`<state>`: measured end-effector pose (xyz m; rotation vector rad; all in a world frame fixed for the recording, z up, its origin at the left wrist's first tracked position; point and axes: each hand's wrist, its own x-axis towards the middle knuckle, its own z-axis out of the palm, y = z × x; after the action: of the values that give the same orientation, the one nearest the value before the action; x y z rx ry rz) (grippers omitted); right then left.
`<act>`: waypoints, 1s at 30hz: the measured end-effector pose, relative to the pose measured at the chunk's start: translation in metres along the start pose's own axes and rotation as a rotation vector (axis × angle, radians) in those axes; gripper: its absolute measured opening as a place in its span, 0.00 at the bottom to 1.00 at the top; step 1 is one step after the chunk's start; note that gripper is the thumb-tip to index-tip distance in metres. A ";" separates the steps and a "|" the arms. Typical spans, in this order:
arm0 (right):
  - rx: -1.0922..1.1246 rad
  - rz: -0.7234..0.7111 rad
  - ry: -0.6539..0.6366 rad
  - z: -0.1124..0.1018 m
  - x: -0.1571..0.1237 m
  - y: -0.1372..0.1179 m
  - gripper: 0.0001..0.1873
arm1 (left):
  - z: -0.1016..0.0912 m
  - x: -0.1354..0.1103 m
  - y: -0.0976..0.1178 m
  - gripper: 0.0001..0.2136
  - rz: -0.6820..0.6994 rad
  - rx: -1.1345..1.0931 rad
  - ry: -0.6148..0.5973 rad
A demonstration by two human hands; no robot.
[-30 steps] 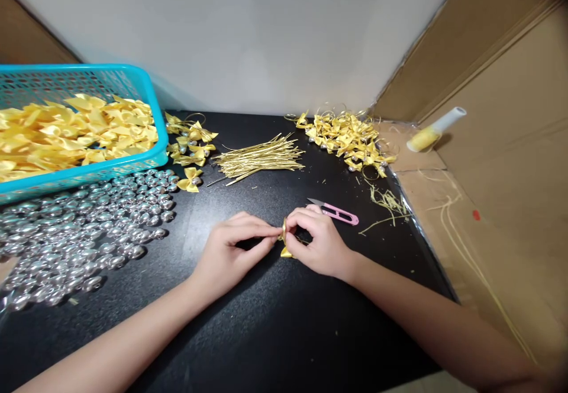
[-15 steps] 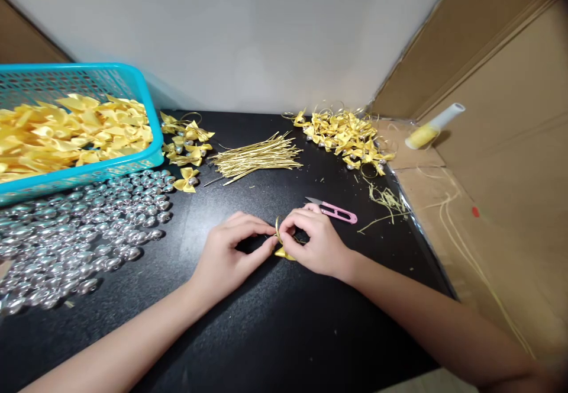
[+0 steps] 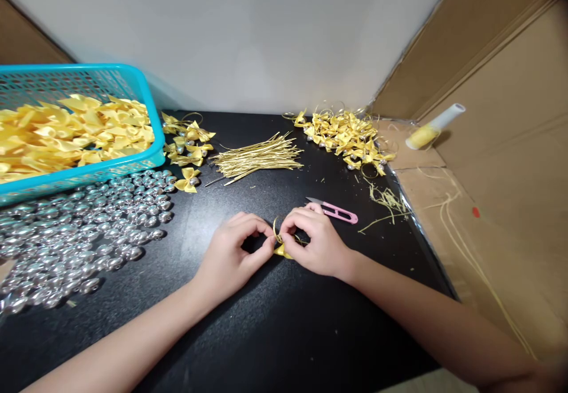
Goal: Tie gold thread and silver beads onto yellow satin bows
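Observation:
Near the middle of the black table, my left hand [image 3: 242, 248] and my right hand [image 3: 315, 239] meet fingertip to fingertip. Each pinches a thin gold cord [image 3: 276, 227], which curves up in a small loop between them. Just below the fingertips shows a yellow ribbon bow [image 3: 282, 252], partly covered by my right hand. Whether a bead is on this bow is hidden. Pink thread snips [image 3: 339, 211] lie just behind my right hand. Beyond both hands is a bundle of cut gold cords [image 3: 260, 157].
At left, a turquoise basket [image 3: 153, 123] holds yellow bows, with many silver beads [image 3: 102, 227] spread before it. A few beaded bows [image 3: 189, 144] lie beside it. More looped bows [image 3: 344, 135] are heaped at back right, near thread scraps [image 3: 386, 200] and a tube [image 3: 435, 126].
My left fingertips have shifted very slightly, and the cord loop leans a little further left. Both hands stay in nearly the same place, still pinching.

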<state>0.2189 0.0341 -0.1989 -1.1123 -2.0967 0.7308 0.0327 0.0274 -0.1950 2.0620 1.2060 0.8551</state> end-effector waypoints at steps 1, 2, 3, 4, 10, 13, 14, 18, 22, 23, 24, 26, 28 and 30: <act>0.003 -0.002 0.001 -0.001 0.000 0.000 0.05 | 0.000 0.000 0.000 0.05 0.000 0.001 -0.002; 0.006 -0.003 0.004 -0.001 0.000 -0.001 0.05 | 0.000 0.000 0.000 0.05 0.001 0.000 -0.004; 0.008 -0.004 0.008 -0.001 0.000 -0.001 0.05 | 0.000 0.000 0.000 0.05 0.003 -0.002 -0.003; 0.008 -0.004 0.011 -0.001 0.000 -0.001 0.04 | 0.000 0.000 0.001 0.05 0.005 -0.004 -0.001; -0.007 0.009 0.007 0.001 -0.001 0.000 0.03 | -0.001 0.000 0.002 0.04 0.011 -0.017 0.022; -0.011 0.004 0.007 0.001 -0.001 0.000 0.03 | -0.001 0.000 0.002 0.04 0.012 -0.014 0.026; -0.015 0.001 0.007 0.001 -0.001 0.000 0.04 | -0.001 0.000 0.001 0.04 0.015 -0.013 0.030; -0.038 -0.013 0.016 0.001 -0.002 0.001 0.07 | -0.001 0.000 0.001 0.03 0.026 -0.002 0.039; -0.042 -0.024 0.044 0.002 -0.002 0.001 0.08 | -0.001 0.001 0.002 0.02 0.052 0.017 0.022; -0.042 -0.028 0.048 0.002 -0.002 0.001 0.08 | -0.001 0.001 0.002 0.03 0.058 0.018 0.020; -0.045 -0.031 0.047 0.002 -0.001 0.001 0.08 | -0.001 0.001 0.002 0.03 0.063 0.015 0.023; -0.056 -0.036 0.042 0.001 -0.001 0.000 0.08 | 0.000 0.001 0.002 0.03 0.077 0.003 0.036; -0.077 -0.043 0.033 0.000 -0.001 -0.001 0.09 | 0.001 0.000 0.001 0.03 0.087 -0.009 0.048; -0.109 -0.056 0.030 0.000 -0.002 -0.003 0.09 | 0.001 -0.001 -0.001 0.04 0.097 -0.015 0.057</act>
<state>0.2182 0.0314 -0.1971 -1.1106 -2.1546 0.5758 0.0329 0.0268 -0.1967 2.1114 1.1327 0.9710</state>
